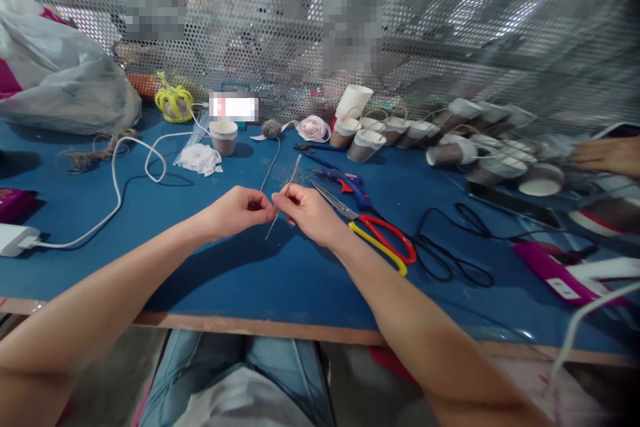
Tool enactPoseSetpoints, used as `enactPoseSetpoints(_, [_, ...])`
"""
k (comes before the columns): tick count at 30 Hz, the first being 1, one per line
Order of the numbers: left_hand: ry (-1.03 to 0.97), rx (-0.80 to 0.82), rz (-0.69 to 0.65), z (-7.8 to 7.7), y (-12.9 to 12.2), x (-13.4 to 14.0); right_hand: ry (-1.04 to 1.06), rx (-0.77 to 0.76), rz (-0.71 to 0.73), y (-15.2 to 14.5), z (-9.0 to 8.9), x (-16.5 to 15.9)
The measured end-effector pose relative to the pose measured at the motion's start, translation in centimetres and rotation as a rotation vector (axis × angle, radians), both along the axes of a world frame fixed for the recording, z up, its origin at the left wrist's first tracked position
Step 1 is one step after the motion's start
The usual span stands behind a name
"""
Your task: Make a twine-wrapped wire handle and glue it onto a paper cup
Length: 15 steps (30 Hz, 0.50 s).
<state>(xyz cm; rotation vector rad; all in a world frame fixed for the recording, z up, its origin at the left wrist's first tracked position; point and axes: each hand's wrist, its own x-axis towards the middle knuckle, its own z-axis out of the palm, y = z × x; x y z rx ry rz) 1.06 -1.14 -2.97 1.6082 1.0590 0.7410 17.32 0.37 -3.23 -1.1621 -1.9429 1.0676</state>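
— What's in hand?
— Above the blue table (310, 287), a right hand (307, 210) pinches a slender, rough-looking stem (295, 170), tilted; the left hand (253, 205), pinched closed beside it, apparently grips grey yarn (271, 167).
— Why the slack?
— Likely so its round ball (271, 128) feeds freely.

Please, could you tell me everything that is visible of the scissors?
The scissors lie on the blue table, right of the right hand and beside a blue glue gun. Their silver-coloured blades, metal by their look, point away from the person and leftward. One grip is a red loop, the other a yellow loop, both on the person's side. No hand holds them. Whether the black cable touches them, I cannot tell.
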Motion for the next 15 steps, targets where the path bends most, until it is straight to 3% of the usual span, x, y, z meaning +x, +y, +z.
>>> enactPoseSetpoints(10, [0.006,-0.014,0.021,-0.08,-0.22,0.17,-0.056,0.102,-0.034,0.04,0.08,-0.21])
enactPoseSetpoints(15, [-0.003,-0.033,0.000,-0.12,-0.17,0.20,-0.029,0.051,-0.045,-0.02,-0.17,-0.27])
